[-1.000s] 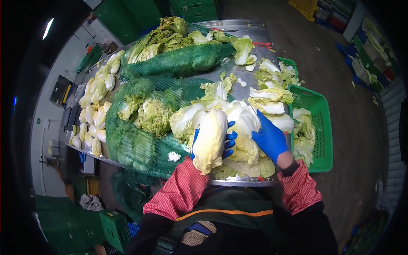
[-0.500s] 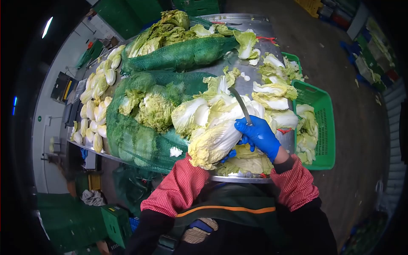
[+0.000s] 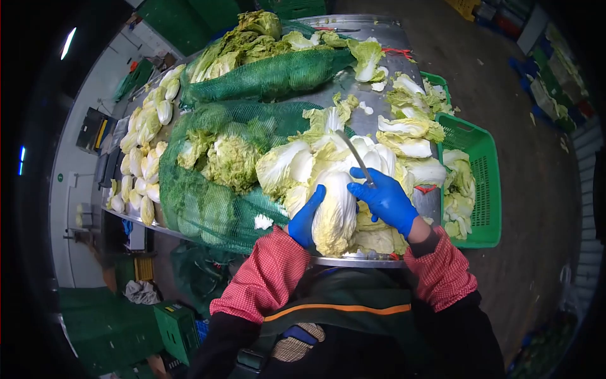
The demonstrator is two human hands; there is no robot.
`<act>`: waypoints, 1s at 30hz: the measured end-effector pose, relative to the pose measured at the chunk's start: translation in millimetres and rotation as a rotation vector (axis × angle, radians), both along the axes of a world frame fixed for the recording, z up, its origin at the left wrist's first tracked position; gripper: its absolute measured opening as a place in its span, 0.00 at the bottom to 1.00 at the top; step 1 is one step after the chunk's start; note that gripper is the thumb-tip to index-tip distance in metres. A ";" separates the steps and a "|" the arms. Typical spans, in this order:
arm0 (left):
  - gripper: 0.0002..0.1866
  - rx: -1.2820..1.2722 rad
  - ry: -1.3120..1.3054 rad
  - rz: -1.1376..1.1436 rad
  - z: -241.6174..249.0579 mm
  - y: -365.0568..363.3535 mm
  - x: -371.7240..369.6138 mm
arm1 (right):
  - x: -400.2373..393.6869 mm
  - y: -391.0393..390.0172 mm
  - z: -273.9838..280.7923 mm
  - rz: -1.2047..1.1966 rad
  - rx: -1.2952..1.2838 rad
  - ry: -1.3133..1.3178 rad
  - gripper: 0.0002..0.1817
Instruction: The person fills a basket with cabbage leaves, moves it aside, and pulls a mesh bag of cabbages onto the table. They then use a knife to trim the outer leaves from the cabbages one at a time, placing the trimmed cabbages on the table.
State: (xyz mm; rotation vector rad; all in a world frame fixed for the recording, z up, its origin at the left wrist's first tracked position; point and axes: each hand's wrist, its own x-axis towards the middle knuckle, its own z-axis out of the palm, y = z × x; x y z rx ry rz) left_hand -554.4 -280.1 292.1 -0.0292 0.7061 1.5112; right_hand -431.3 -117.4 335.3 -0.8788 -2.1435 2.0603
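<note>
A pale napa cabbage stands at the near edge of the metal table, its yellowish leafy end toward me. Wrapped round its left side is my left hand in a blue glove, the thumb lying along the leaves. My right hand, also gloved in blue, is closed on a knife whose curved blade points up and away. Its fingers are right at the cabbage's right side. Loose cabbage leaves are piled behind and to the left of the cabbage, with more beneath it.
Green mesh sacks of cabbages lie across the metal table. Trimmed cabbages are grouped at the far left. A green crate with leaves in it stands against the table's right side. Another knife lies at the back.
The cabbage has turned from slanting to nearly upright and come apart from the outer leaves. My left hand has moved from underneath to its left side. My right hand still holds the knife.
</note>
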 end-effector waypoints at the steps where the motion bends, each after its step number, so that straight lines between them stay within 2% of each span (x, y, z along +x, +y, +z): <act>1: 0.36 -0.029 0.019 0.045 2.6 3.0 1.5 | 1.8 -0.3 3.7 0.004 0.029 -0.033 0.34; 2: 0.36 -0.060 0.032 0.091 3.5 4.2 4.3 | 4.9 -1.4 6.6 0.034 0.011 -0.042 0.35; 5: 0.35 -0.057 0.286 0.031 -6.2 7.6 1.9 | 8.1 -2.2 10.0 0.129 -0.033 -0.076 0.42; 10: 0.31 -0.060 0.884 0.008 -35.8 8.2 -4.1 | 12.4 -2.8 -5.5 0.086 -0.051 0.068 0.41; 13: 0.30 -0.174 1.098 -0.019 -28.5 10.0 0.5 | 16.7 -4.3 -8.7 0.073 0.004 0.092 0.40; 16: 0.31 -0.180 1.118 0.000 -21.9 10.2 5.7 | 18.1 -10.1 -11.5 0.023 0.093 0.108 0.37; 17: 0.31 -0.153 1.000 0.006 -19.4 10.9 6.9 | 18.3 -11.7 -13.1 -0.005 0.124 0.117 0.36; 20: 0.31 -0.067 0.637 0.041 -9.2 15.4 12.5 | 22.4 -2.4 -20.9 -0.059 -0.154 0.141 0.33; 22: 0.32 -0.007 0.374 0.090 -1.2 17.1 20.8 | 24.7 -3.6 -19.0 -0.059 -0.125 0.146 0.31; 23: 0.32 -0.020 0.160 0.078 1.0 19.4 20.7 | 27.9 -0.4 -11.6 -0.021 -0.131 0.155 0.31; 26: 0.30 -0.024 0.057 0.103 7.8 19.1 22.5 | 30.1 8.9 11.6 0.047 -0.071 0.106 0.32; 28: 0.32 0.028 0.420 -0.011 -20.5 12.1 10.1 | 30.2 7.4 19.3 0.050 0.047 0.036 0.33; 30: 0.32 0.034 0.710 -0.082 -22.1 8.2 8.0 | 30.0 9.1 11.7 0.125 0.077 0.040 0.35</act>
